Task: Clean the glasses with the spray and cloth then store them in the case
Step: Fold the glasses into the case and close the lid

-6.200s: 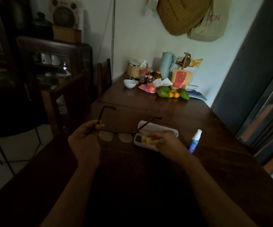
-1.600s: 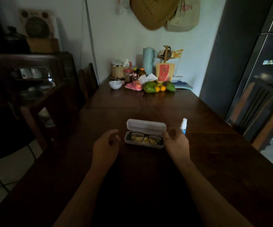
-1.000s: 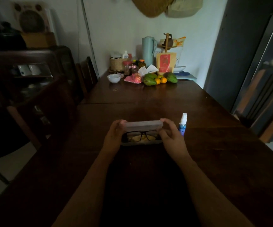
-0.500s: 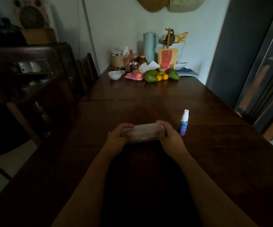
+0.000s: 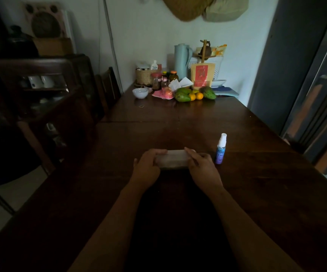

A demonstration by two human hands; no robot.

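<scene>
The pale grey glasses case [image 5: 172,159] lies closed on the dark wooden table [image 5: 257,189], straight ahead of me. My left hand [image 5: 146,167] grips its left end and my right hand [image 5: 200,167] grips its right end, with fingers resting on the lid. The glasses and the cloth are hidden inside the case. A small spray bottle [image 5: 221,149] with a white cap and blue label stands upright just right of my right hand, apart from it.
At the table's far end sit a white bowl [image 5: 140,93], a pink plate [image 5: 163,94], green and orange fruit [image 5: 192,95], jars, a blue jug [image 5: 180,60] and a red packet. A chair [image 5: 107,89] stands at the left, a cabinet beyond it.
The case stood open with the glasses and cloth showing. Both hands took the lid and brought it down. The case is now closed under my hands.
</scene>
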